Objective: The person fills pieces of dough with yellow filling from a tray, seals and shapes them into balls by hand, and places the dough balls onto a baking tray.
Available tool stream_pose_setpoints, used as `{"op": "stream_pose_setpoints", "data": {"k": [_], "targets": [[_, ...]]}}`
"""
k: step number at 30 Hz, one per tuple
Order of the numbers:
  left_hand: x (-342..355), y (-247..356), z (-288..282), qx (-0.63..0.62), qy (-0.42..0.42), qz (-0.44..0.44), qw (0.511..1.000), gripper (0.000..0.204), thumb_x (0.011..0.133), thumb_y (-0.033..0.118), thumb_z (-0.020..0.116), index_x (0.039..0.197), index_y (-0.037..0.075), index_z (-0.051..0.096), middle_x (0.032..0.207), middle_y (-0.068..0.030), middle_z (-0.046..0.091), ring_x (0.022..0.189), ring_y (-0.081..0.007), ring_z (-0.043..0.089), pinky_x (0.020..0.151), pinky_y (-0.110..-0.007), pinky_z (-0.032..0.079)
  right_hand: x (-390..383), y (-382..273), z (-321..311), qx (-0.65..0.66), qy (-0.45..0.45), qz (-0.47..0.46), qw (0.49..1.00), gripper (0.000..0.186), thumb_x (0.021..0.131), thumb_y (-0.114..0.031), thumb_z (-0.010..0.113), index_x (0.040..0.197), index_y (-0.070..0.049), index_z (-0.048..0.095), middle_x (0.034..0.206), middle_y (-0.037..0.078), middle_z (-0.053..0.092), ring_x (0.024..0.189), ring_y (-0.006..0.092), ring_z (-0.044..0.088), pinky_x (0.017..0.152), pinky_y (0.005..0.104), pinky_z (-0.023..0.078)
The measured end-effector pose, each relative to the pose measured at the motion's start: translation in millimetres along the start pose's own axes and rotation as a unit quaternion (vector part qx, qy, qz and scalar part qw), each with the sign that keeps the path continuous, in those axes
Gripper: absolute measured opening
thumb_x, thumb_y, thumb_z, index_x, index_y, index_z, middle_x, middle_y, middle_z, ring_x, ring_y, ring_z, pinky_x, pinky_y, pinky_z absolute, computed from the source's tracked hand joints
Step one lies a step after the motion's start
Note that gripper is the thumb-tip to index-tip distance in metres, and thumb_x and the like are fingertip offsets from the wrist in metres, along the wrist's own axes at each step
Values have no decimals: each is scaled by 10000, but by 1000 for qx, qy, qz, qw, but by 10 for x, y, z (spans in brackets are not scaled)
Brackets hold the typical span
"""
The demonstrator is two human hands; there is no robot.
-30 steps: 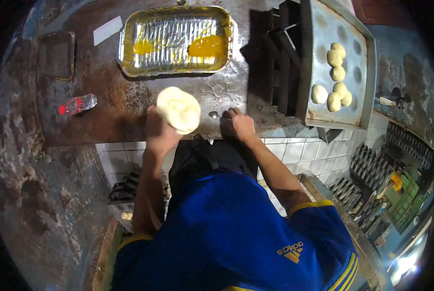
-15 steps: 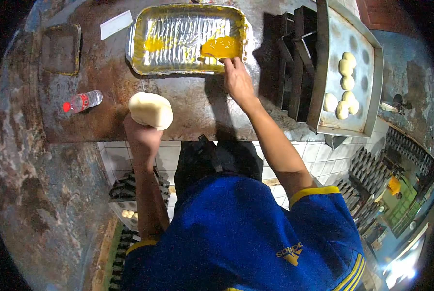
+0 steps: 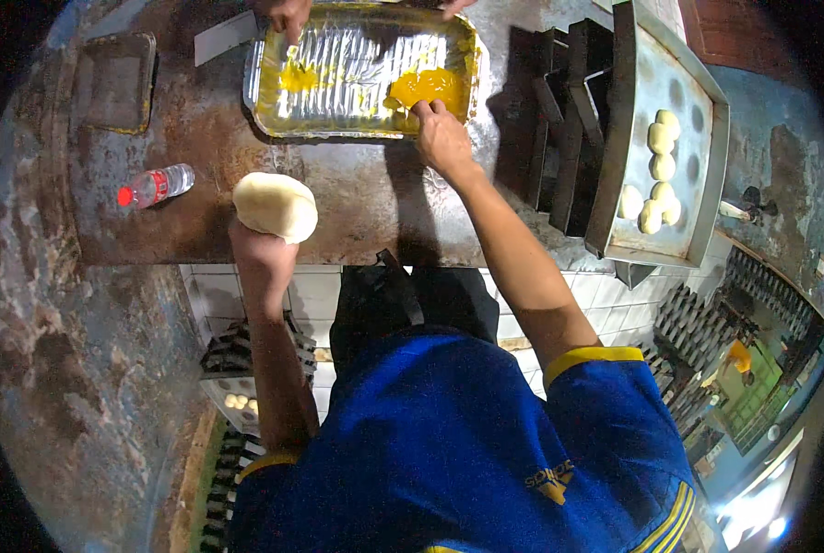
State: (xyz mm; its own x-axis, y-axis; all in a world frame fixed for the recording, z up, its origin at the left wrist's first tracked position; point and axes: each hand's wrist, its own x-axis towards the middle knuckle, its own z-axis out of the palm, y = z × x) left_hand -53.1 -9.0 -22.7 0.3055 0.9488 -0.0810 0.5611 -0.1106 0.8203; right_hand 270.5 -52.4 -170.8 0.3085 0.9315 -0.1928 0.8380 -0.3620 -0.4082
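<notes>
A pale, rounded lump of dough (image 3: 276, 207) rests on my left hand (image 3: 263, 256), whose fingers are mostly hidden beneath it. My right hand (image 3: 442, 143) reaches to the near edge of a foil-lined tray (image 3: 357, 78). Its fingers are closed at the rim of an orange-yellow paste (image 3: 428, 89) in the tray's right part. Whatever the fingers pinch is too small to make out. A smaller patch of the same paste (image 3: 298, 78) lies in the tray's left part.
Another person's hand (image 3: 288, 17) reaches into the tray's far left, with fingers (image 3: 456, 7) at its far right. A red-capped bottle (image 3: 158, 186) lies left; behind it sits a dark pan (image 3: 117, 83). At right, a metal tray (image 3: 650, 241) holds several dough balls (image 3: 663, 166) beside dark tins (image 3: 582, 129).
Another person's hands have come in over the tray's far side. My right hand has shifted slightly left, closer to the paste. My left hand and the dough have moved a little left.
</notes>
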Motion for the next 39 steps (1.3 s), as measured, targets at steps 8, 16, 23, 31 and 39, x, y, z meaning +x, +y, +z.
{"op": "stream_pose_setpoints", "data": {"k": [8, 16, 23, 31, 39], "targets": [[-36, -4, -12, -55, -16, -91, 994, 446, 858, 63, 809, 1278, 34, 662, 1227, -143, 731, 1147, -260, 699, 997, -391, 527, 323, 145, -101, 135, -96, -96, 982, 347, 880, -69, 601, 1219, -41, 669, 1148, 277, 690, 1078, 456, 672, 939, 512, 533], [-21, 145, -70, -30, -79, -77, 993, 468, 815, 205, 923, 1174, 28, 681, 1030, -94, 777, 937, -218, 737, 892, -377, 559, 798, -135, -105, -94, 24, -119, 988, 279, 997, -111, 514, 1245, -89, 640, 1241, 160, 604, 1113, 358, 673, 935, 469, 590], [-130, 136, -121, -1, -31, -110, 993, 301, 841, 22, 785, 1135, 0, 720, 1047, -131, 786, 976, -232, 754, 888, -349, 555, 640, 12, 2, -42, -113, -150, 981, 375, 938, -213, 667, 1296, -105, 674, 1294, 150, 658, 1181, 368, 655, 1008, 474, 547], [-11, -505, 136, 51, -55, 47, 996, 251, 864, 32, 779, 1105, -6, 720, 985, -125, 784, 946, -218, 753, 869, -363, 575, 271, -299, -653, 355, -323, -100, 872, 268, 1049, -160, 595, 1266, -29, 680, 1163, 63, 732, 1077, 164, 659, 986, 326, 510], [226, 478, 330, -133, -51, -10, 990, 323, 747, 95, 900, 1011, -13, 748, 964, -133, 793, 891, -222, 767, 822, -371, 581, -898, -1174, -1474, 223, 40, -237, 945, 418, 891, 26, 617, 1279, -112, 687, 1112, 140, 600, 1074, 347, 605, 945, 440, 511]]}}
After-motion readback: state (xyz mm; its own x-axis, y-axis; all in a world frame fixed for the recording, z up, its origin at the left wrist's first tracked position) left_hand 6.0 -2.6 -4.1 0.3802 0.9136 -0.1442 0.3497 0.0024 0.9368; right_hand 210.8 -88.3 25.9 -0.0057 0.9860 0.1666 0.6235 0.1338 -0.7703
